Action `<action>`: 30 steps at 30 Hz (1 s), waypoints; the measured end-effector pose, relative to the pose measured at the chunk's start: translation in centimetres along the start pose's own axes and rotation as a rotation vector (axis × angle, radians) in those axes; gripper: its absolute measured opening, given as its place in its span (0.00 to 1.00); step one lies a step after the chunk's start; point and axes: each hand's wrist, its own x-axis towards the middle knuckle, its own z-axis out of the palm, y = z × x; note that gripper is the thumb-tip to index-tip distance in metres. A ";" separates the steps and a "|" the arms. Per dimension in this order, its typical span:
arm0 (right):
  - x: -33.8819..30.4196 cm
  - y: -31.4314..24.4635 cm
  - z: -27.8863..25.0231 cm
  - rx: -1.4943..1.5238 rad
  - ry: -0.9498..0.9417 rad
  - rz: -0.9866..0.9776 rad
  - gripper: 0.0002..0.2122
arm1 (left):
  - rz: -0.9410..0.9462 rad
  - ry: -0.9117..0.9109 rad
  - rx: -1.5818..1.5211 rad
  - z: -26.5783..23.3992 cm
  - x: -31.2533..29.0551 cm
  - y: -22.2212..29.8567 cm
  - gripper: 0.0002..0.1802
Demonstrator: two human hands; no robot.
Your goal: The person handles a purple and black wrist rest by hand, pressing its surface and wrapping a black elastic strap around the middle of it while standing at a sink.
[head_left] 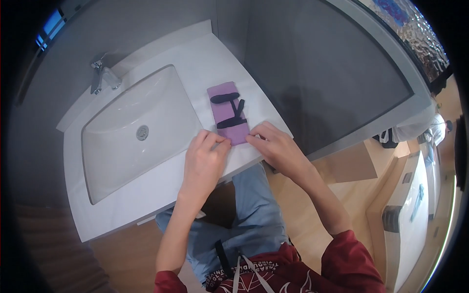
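A flat purple rectangular pad [238, 135] lies on the white countertop to the right of the sink. Two black bands cross it, joined by a black strap [236, 108] with a loose end sticking up. At its near left corner, my left hand [207, 152] pinches the edge between bent fingers. Opposite, the fingertips of my right hand [276, 146] close on the near right corner. Its exact kind is unclear. Both forearms reach in from the lower edge.
A white sink basin [110, 127] with a metal drain [142, 132] fills the counter's left part, a chrome faucet [100, 77] behind it. To the right stands a grey framed panel [337, 68]. Wooden furniture [347, 161] and a white mattress-like block [408, 219] lie beyond.
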 end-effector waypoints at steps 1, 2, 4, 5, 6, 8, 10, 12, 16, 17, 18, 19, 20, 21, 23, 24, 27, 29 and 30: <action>0.2 0.1 0.1 -0.008 0.008 -0.025 0.11 | 0.027 0.001 0.059 -0.1 0.2 0.0 0.09; 0.3 0.2 0.2 -0.016 0.016 -0.050 0.10 | 0.028 -0.003 0.058 -0.1 0.3 0.1 0.09; 0.5 0.3 0.1 -0.021 0.012 -0.049 0.09 | 0.020 -0.023 0.112 -0.2 0.6 0.2 0.06; 0.6 0.3 0.1 -0.028 0.007 -0.051 0.08 | 0.021 -0.026 0.113 -0.2 0.7 0.2 0.06; 0.6 0.4 0.1 -0.026 0.009 -0.049 0.08 | 0.002 -0.043 0.111 -0.3 0.8 0.3 0.06; 0.6 0.5 0.2 -0.047 0.004 -0.039 0.06 | -0.014 -0.057 0.111 -0.5 0.9 0.4 0.05; 0.6 0.5 0.3 -0.044 0.016 -0.032 0.04 | -0.054 -0.084 0.108 -0.7 0.9 0.4 0.04; 0.9 0.3 0.0 -0.042 0.028 -0.024 0.03 | -0.044 -0.071 0.095 -0.6 1.0 0.3 0.03; 1.6 0.1 0.2 0.032 0.044 -0.088 0.04 | 0.000 -0.031 0.028 -0.1 1.4 1.2 0.04; 1.6 0.2 0.6 0.031 0.037 -0.116 0.06 | 0.001 -0.031 0.028 0.0 1.4 1.2 0.04; 1.7 0.2 0.7 0.030 0.038 -0.115 0.06 | -0.014 -0.057 0.048 0.3 1.5 1.0 0.04; 1.8 0.1 1.0 0.035 0.022 -0.105 0.05 | -0.032 -0.082 0.068 0.5 1.5 0.8 0.05; 1.8 0.1 1.1 0.039 0.005 -0.095 0.05 | -0.033 -0.083 0.067 0.5 1.5 0.7 0.05; 2.0 0.0 1.0 0.039 0.004 -0.095 0.05 | -0.023 -0.087 0.067 0.4 1.6 0.4 0.05; 2.4 -0.1 0.7 0.046 -0.057 -0.079 0.05 | -0.013 -0.092 0.069 0.3 1.4 0.0 0.06; 2.5 0.0 0.6 0.047 -0.057 -0.079 0.05 | -0.012 -0.082 0.040 0.3 1.2 -0.2 0.07; 2.8 0.5 0.3 0.068 -0.091 -0.080 0.04 | -0.016 -0.035 -0.022 0.4 0.6 -0.9 0.08; 2.6 0.9 -0.2 0.108 -0.073 -0.107 0.03 | -0.025 -0.004 -0.061 0.3 0.0 -0.9 0.09; 2.3 1.1 -0.3 0.109 -0.073 -0.105 0.03 | -0.056 0.011 -0.069 0.1 -0.3 -0.8 0.09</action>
